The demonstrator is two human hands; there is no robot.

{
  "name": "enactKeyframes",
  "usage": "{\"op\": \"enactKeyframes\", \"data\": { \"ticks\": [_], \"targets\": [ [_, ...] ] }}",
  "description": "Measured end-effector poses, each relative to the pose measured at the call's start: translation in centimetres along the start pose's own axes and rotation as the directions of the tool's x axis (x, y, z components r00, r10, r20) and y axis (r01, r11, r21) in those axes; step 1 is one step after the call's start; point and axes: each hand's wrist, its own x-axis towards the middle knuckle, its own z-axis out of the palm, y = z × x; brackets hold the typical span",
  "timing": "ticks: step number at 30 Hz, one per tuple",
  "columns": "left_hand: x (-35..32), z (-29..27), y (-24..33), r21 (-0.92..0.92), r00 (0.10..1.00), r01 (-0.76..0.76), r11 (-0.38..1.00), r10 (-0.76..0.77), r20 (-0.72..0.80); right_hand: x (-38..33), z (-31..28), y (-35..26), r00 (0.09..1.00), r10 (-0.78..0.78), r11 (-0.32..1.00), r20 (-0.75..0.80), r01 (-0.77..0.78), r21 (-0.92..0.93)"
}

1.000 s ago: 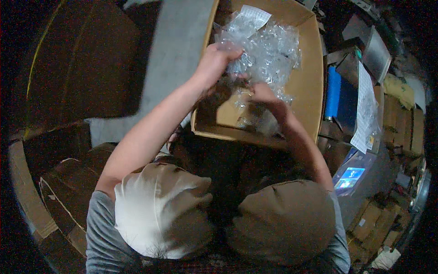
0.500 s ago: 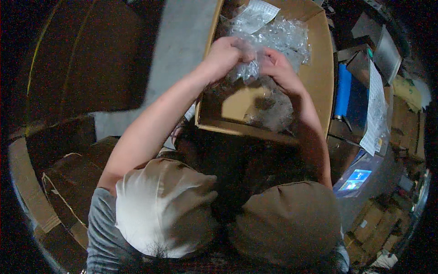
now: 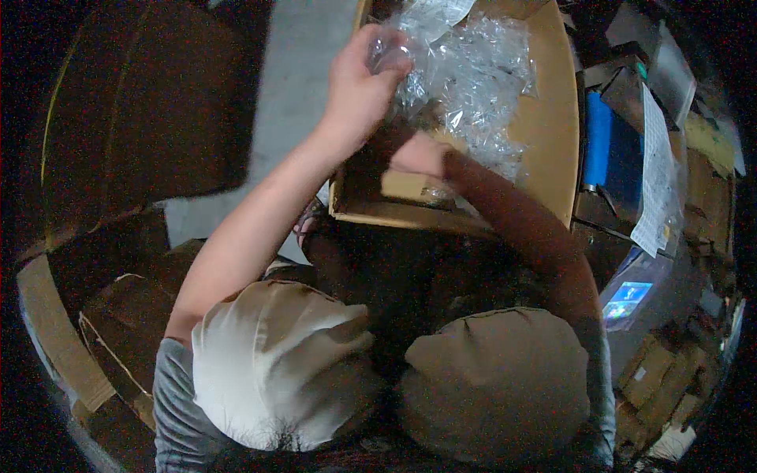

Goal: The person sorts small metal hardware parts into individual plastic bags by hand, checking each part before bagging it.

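An open cardboard box (image 3: 552, 134) stands in front of my knees, its top running out of view. Crumpled clear plastic bags (image 3: 489, 83) with small contents I cannot make out fill much of it, and a white printed sheet (image 3: 449, 11) lies at the far end. My left hand (image 3: 359, 91) is closed on a clear plastic bag (image 3: 392, 54) above the box's left side. Lower down, my right hand (image 3: 420, 154) reaches across the box toward its left side. Motion smears that hand, and its fingers are hidden.
To the right are a blue cylinder (image 3: 598, 142), a hanging printed sheet (image 3: 650, 177) and a small lit screen (image 3: 629, 296). Cardboard boxes (image 3: 658, 370) are stacked at the lower right. Large dark cardboard (image 3: 142, 118) stands on the left beside the grey floor (image 3: 300, 87).
Both hands were together at the plastic bag. My left hand has moved up and left with the bag, while my right hand has come away and swung down and left.
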Motion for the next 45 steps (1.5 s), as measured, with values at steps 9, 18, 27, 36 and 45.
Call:
{"op": "enactKeyframes", "data": {
  "ticks": [9, 18, 27, 36, 45],
  "targets": [
    [0.9, 2.5, 0.5, -0.100, 0.991, 0.043, 0.994, -0.030, 0.132, -7.3, 6.1, 5.3, 0.786, 0.300, 0.832, 0.540, -0.493, 0.255],
    [1.6, -4.7, 2.5, -0.465, 0.953, 0.085, 0.881, -0.207, -0.219, -6.7, -10.4, 6.8, 0.680, 0.706, 0.452, -0.198, -0.217, 0.865],
    [0.3, -6.9, 0.4, -0.593, 0.872, 0.212, 0.777, -0.424, -0.244, -6.2, -6.6, 6.6, 0.516, 0.808, 0.568, -0.286, -0.549, 0.613],
    [0.3, -6.7, 0.5, -0.603, 0.864, 0.276, 0.749, -0.468, -0.187, -6.2, -3.2, 10.0, 0.437, 0.893, 0.324, 0.105, -0.788, 0.523],
    [0.3, -7.6, -0.5, -0.635, 0.815, 0.349, 0.689, -0.558, -0.157, -7.6, 0.0, 11.8, 0.379, 0.918, 0.142, 0.113, -0.581, 0.801]
  ]
}}
